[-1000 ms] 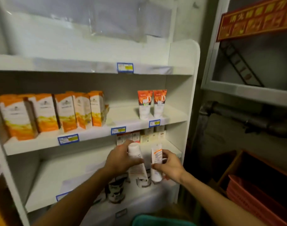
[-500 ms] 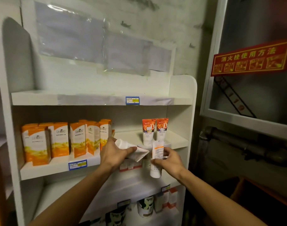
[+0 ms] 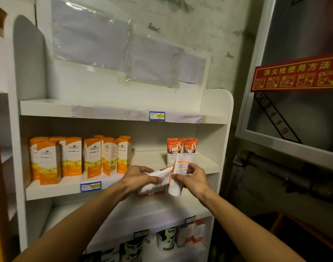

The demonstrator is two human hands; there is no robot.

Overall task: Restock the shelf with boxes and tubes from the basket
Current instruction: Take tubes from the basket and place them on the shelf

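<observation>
Both tubes now raised by us to the middle shelf (image 3: pixel 209 165), our left hand (image 3: pixel 138 178) gripping one white-orange tube (image 3: pixel 158 176) tilted, right hand (image 3: pixel 195 178) holding another (image 3: pixel 178 178) upright, two matching tubes (image 3: pixel 181 150) standing behind.

White shelf unit (image 3: pixel 216 110), several tiers. Middle tier held a row of orange boxes (image 3: pixel 80 157) at left, two orange-topped tubes (image 3: pixel 181 148) upright at right, bare gap between. Bottom tier: tins (image 3: pixel 166 239) and small boxes (image 3: pixel 192 233).
</observation>
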